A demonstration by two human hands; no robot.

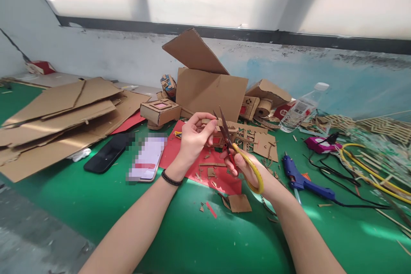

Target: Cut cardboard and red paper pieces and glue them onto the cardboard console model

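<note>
My right hand [242, 165] grips a pair of scissors [227, 134] with yellow handles, its fingers in and around the loops. The dark blades point up and away from me, slightly parted. Just left of the blades, my left hand [196, 136] is closed, thumb against fingertips; whatever it pinches is too small to make out. A black beaded bracelet [171, 178] circles that wrist. Under both hands lies a red sheet [229, 183] strewn with cardboard scraps [211, 172]. A small square of cardboard [240, 203] rests at its near edge.
Left stand stacked cardboard sheets [64, 113], a black phone [107, 154] and a lit phone [149, 158]. Behind are a cardboard box [160, 112] and a large upright panel [210, 92]. Rightward lie a blue glue gun [303, 180], a plastic bottle [300, 111] and tangled cables [330, 167].
</note>
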